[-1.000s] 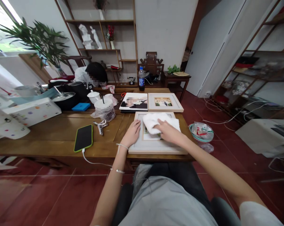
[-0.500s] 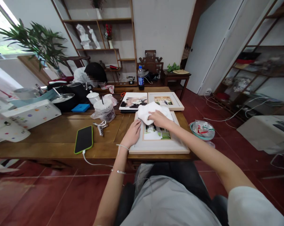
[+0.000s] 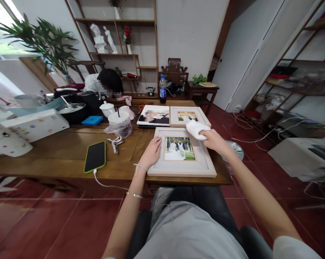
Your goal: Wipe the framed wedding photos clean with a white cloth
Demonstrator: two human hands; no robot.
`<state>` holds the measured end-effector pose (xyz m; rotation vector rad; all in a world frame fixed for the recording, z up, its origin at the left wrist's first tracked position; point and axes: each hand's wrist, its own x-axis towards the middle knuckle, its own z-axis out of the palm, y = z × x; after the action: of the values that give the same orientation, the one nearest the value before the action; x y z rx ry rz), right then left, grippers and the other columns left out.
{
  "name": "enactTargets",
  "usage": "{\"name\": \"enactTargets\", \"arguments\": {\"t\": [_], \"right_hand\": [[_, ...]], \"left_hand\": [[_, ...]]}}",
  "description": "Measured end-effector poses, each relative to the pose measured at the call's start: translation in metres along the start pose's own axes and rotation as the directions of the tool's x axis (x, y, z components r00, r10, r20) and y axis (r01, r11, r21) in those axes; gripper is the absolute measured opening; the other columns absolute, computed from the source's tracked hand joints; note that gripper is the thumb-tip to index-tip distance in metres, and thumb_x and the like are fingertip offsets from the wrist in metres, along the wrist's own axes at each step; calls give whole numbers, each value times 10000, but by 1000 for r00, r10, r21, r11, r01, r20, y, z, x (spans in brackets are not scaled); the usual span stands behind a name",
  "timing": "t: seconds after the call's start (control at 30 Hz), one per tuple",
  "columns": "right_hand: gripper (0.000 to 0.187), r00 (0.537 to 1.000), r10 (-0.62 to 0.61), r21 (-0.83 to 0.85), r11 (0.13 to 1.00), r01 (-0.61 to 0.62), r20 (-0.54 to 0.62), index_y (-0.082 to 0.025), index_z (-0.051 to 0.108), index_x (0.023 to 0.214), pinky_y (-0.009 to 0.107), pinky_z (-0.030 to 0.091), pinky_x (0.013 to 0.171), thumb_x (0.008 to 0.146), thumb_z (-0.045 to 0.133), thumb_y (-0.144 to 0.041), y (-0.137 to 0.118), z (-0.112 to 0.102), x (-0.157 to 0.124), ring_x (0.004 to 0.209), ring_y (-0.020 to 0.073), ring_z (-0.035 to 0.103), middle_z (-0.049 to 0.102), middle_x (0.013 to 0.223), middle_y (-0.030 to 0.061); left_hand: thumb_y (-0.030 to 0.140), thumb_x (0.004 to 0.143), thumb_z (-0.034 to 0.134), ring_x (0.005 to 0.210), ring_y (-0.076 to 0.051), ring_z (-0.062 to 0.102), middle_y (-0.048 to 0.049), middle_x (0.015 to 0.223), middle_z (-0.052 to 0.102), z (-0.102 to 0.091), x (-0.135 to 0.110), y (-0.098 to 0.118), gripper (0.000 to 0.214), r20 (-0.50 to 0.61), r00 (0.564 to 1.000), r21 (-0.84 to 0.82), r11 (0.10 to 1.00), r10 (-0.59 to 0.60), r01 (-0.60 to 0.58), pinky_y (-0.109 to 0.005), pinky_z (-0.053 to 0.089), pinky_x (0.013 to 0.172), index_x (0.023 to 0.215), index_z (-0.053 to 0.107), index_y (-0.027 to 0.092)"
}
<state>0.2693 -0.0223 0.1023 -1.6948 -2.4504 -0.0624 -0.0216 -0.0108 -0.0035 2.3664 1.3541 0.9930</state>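
Observation:
A pale picture frame [image 3: 205, 163] with a photo of two people on grass lies flat at the table's front edge. My left hand [image 3: 152, 150] rests on its left border, fingers stretched out, holding nothing. At the frame's far right corner, my right hand [image 3: 212, 139] grips a bunched white cloth [image 3: 197, 129]. The photo in the middle is uncovered. Just beyond lie a second pale picture frame [image 3: 202, 114] and a white photo album [image 3: 153, 116] with a picture on its cover.
Left on the wooden table [image 3: 57, 153] are a charging phone [image 3: 95, 157], a silver metal piece [image 3: 115, 144], a bagged plastic cup [image 3: 118, 124] and a blue box [image 3: 92, 120]. A drink bottle [image 3: 162, 90] stands at the back. Another person [image 3: 108, 81] bends low across the table.
My right hand has moved right with the white cloth, off the photo to the frame's far right corner. My left hand stays on the left border.

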Motion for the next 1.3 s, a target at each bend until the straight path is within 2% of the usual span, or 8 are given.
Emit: {"name": "enactTargets", "arguments": {"t": [0.13,0.27,0.43,0.8,0.93,1.03,1.17,1.3], "right_hand": [[526,994,-89,8,996,90,-62,-140,622,1152,375,417,902,666,456,-24,-69,1,-30,1057,273,574,635,1150,152],[523,929,-340,49,940,337,146,-161,616,1180,564,266,1043,696,464,-33,-137,19,-50,1333,350,320,462,1386,174],[373,922,-327,-4,942,335,209,-74,662,1106,634,178,1057,804,447,-112,-161,39,-48,1369,428,191,308,1461,252],[382,959,-164,-114,974,194,231,-143,721,913,532,258,1069,696,445,8,-89,6,-81,1316,319,376,514,1349,154],[411,982,-146,24,989,145,120,-196,720,818,397,391,996,616,423,4,-47,-8,-85,1155,259,554,630,1225,73],[388,997,16,109,994,-8,-79,-165,717,819,333,491,807,637,402,-31,-12,-23,-71,897,246,660,718,969,98],[415,882,130,-2,989,-147,-454,-121,702,956,432,410,960,672,412,-35,22,-28,-35,1149,304,538,622,1207,138],[436,941,-55,-145,989,6,-333,-159,708,956,499,228,1093,664,433,12,24,0,4,1347,297,314,454,1417,68]], "left_hand": [[210,911,344,1325,-241,377,-151,1332,514,-1,0,1,402,-21,1000,-34,999,-20,19,-460,289,1130,1237,549,95],[234,898,384,1323,-241,382,-149,1329,521,-5,0,1,388,2,1000,-89,996,-6,6,-429,307,1127,1209,574,99],[170,868,413,1311,-241,398,-128,1316,536,-8,0,1,392,4,1000,-85,996,23,-23,-461,322,1114,1226,569,143],[219,906,383,1331,-244,364,-151,1343,502,-5,1,1,378,28,1000,18,1000,-1,0,-453,290,1128,1220,553,96],[219,905,384,1329,-246,368,-166,1338,504,-3,1,1,390,15,1000,24,1000,-8,8,-448,288,1131,1230,539,69],[218,913,361,1328,-241,373,-162,1340,506,-2,1,1,398,2,1000,20,1000,2,-2,-464,297,1124,1251,524,86],[234,931,321,1332,-238,372,-162,1365,485,-2,0,1,415,1,1000,30,1000,1,-1,-456,292,1129,1261,520,82],[248,930,335,1349,-238,347,-155,1385,467,-1,-1,1,416,6,1000,33,999,11,-11,-463,278,1134,1277,510,99]]}}
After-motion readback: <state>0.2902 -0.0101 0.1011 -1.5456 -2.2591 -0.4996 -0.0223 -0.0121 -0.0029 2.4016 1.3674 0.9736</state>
